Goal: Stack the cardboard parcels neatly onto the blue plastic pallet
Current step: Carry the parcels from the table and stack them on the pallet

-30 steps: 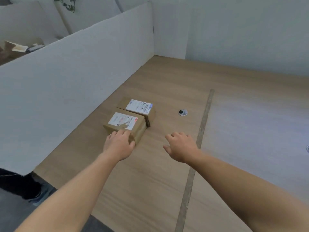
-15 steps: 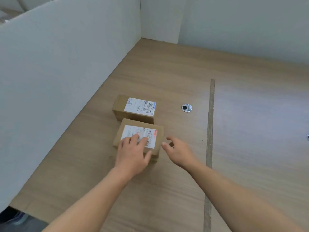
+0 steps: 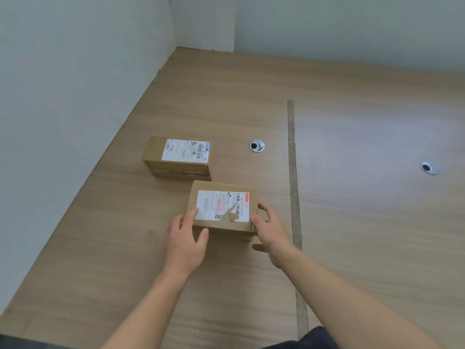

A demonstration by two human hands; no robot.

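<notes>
Fingers [image 3: 191,215] of the left hand [image 3: 185,244] lay curled over the near-left corner of the nearer cardboard parcel [image 3: 222,207], with the thumb pressed against its front face. The right hand [image 3: 271,235] clasped the parcel's right end, its fingers wrapped round that edge. Both hands thus gripped this one parcel, which sat between them. Whether it rested on the desk [image 3: 364,235] or was just raised could not be told. Its white label [image 3: 211,204], torn near the lower edge, faced up just beyond the left fingertips. Farther beyond the fingers and slightly to their left, the second parcel [image 3: 177,157] lay flat on the desk, apart from the held one. Just right of the right fingers ran a grey strip [image 3: 292,159]. One round metal grommet [image 3: 256,146] lay beyond the fingers, and another [image 3: 428,168] well off to their right.
</notes>
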